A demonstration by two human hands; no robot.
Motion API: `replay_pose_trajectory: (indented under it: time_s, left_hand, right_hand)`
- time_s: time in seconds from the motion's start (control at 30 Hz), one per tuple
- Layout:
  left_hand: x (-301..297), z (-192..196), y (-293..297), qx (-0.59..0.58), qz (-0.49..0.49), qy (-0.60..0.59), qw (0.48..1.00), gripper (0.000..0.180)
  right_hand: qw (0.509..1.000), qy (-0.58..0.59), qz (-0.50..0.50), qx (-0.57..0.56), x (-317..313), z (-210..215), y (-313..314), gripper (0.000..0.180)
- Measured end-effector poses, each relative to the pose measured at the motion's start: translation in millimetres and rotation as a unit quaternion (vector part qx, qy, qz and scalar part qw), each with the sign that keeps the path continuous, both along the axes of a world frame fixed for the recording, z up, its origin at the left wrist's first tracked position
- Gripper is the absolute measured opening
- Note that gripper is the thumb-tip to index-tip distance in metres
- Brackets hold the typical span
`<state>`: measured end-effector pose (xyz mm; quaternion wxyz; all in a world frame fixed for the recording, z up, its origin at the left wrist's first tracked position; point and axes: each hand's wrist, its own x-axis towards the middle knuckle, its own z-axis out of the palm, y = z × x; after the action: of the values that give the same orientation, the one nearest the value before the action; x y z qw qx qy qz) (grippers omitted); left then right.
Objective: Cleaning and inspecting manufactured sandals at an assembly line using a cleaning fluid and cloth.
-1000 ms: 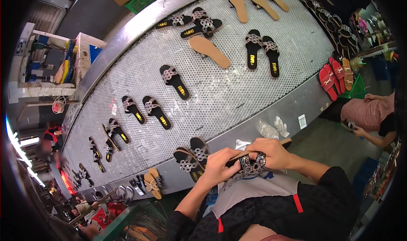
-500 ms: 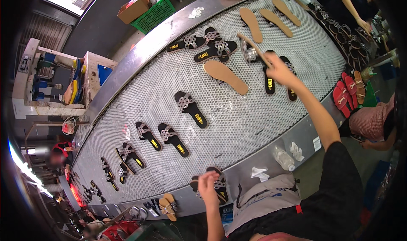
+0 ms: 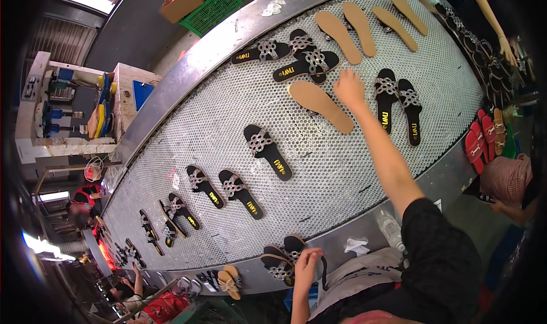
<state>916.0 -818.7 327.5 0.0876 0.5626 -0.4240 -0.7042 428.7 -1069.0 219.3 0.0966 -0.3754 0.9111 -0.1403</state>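
Note:
My right hand [image 3: 349, 88] is over the mesh table, its fingers loosely bent and nothing seen in them. Just left of it lies a sandal turned tan sole up [image 3: 322, 106]. Beyond it another sole-up sandal [image 3: 338, 37] rests beside several others like it. A pair of black sandals with silvery ring-patterned straps [image 3: 385, 99] lies right of my right forearm. My left hand [image 3: 306, 267] hovers by the table's near edge with bent fingers, holding nothing that I can see. Close to it are two black strapped sandals [image 3: 277, 262], partly hidden by the hand.
More black sandals [image 3: 268, 152] are spread leftward along the perforated table [image 3: 319, 193]. A clear bottle [image 3: 390, 230] and crumpled white paper [image 3: 356, 245] lie on the near metal rim. A green crate [image 3: 212, 10] stands beyond the table. At right, a co-worker's arm [image 3: 493, 16] reaches toward more sandals.
The sandal my right hand held up now lies sole up beside the others. That hand has drawn back nearer the closer sole-up sandal. The view has shifted, so things sit differently in the picture.

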Motion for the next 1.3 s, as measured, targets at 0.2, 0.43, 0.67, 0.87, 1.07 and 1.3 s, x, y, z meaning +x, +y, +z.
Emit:
replay_pose_trajectory:
  time_s: [0.2,0.43,0.67,0.87,1.07,1.3]
  left_hand:
    - [11,35,10,-0.065,-0.041,-0.008,0.997,0.023]
    - [54,54,36,-0.217,0.006,-0.015,0.976,0.036]
    - [41,108,19,-0.363,0.339,0.107,0.861,0.051]
    - [51,115,12,-0.352,0.308,0.175,0.866,0.025]
    - [54,195,18,-0.472,0.269,0.109,0.832,0.032]
    - [48,176,5,-0.453,0.211,0.101,0.86,0.043]
  right_hand:
    - [0.99,0.024,0.139,-0.025,126,-29,75,0.081]
    - [0.938,-0.233,0.242,-0.09,249,81,202,0.079]
    - [0.752,-0.573,0.323,0.035,362,242,347,0.076]
    - [0.54,-0.821,0.183,0.04,372,277,369,0.068]
    - [0.56,-0.807,0.185,0.024,382,339,388,0.072]
    - [0.516,-0.845,0.144,0.006,379,330,401,0.068]
